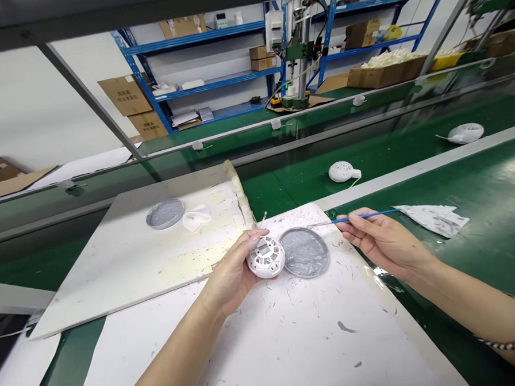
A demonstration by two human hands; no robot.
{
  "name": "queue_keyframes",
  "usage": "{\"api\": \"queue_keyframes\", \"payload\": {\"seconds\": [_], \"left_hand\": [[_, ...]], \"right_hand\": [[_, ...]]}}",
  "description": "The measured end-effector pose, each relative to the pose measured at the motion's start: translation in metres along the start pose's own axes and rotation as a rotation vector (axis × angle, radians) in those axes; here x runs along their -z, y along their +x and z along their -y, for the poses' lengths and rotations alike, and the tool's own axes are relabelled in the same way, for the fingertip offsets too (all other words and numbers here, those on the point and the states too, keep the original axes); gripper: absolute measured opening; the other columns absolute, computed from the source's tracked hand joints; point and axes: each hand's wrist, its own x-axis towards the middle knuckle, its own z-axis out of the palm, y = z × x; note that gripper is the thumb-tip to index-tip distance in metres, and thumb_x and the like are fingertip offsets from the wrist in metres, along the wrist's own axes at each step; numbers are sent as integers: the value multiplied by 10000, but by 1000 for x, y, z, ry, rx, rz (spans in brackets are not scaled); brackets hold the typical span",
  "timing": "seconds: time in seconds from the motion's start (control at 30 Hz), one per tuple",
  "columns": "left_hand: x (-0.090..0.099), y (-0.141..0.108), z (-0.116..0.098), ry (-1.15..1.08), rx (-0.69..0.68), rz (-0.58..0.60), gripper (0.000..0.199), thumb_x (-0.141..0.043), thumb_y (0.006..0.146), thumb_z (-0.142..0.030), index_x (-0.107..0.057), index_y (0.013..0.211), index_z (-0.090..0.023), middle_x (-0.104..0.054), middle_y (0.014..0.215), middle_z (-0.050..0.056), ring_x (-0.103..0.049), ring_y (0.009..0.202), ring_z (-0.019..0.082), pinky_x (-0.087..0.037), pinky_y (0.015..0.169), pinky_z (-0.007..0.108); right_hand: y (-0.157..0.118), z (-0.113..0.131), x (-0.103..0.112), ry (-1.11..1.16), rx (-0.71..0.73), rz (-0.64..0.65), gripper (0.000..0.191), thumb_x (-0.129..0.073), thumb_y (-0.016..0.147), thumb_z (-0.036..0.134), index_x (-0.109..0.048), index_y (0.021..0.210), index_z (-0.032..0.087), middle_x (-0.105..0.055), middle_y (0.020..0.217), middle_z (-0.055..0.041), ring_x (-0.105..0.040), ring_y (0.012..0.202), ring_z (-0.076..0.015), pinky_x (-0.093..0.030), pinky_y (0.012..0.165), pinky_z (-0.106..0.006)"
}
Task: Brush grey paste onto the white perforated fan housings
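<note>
In my left hand (pixel 235 269) is a round white plastic housing (pixel 267 260) with a patterned, cut-out face and a small square opening, tilted toward me. My right hand (pixel 383 241) pinches a thin blue paintbrush (pixel 343 218), its tip pointing left over the far rim of a round, shallow dish (pixel 306 252) of grey paint. The dish stands on white paper (pixel 290 329) marked with grey smears, just right of the housing. Beyond my right hand lies a crumpled, grey-stained wipe (pixel 435 218).
On a white board (pixel 126 246) at the left stand a second grey dish (pixel 165 213) and a white cloth (pixel 197 217). Two more white housings, one nearer (pixel 343 172) and one farther (pixel 465 133), lie on the green surface. A metal rail (pixel 394 171) crosses beyond the paper.
</note>
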Motion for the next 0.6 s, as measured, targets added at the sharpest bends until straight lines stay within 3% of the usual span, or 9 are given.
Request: {"api": "queue_keyframes", "payload": {"seconds": [0.27,0.4,0.6], "left_hand": [[-8,2,9,-116,138,16,284,-492,929,-395,-587,1085,-178,-593,1020,115,-618,832,220,-550,653,358],[-10,2,12,-115,158,26,303,-482,933,-408,-579,1090,-168,-605,981,106,-622,783,205,-547,642,344],[-13,-2,13,-83,145,82,294,-486,929,-402,-561,1106,-179,-605,961,96,-622,757,198,-536,642,341]], "right_hand": [[-7,22,-39,64,48,79,201,-857,659,321,-681,684,226,-710,722,18,-697,758,-111,-586,694,-165],[-15,16,-50,-98,208,173,204,-813,718,380,-680,733,226,-728,776,10,-708,749,-120,-593,722,-205],[-30,3,-46,-409,442,266,131,-756,795,340,-677,785,236,-750,855,-18,-729,773,-149,-605,715,-224]]}}
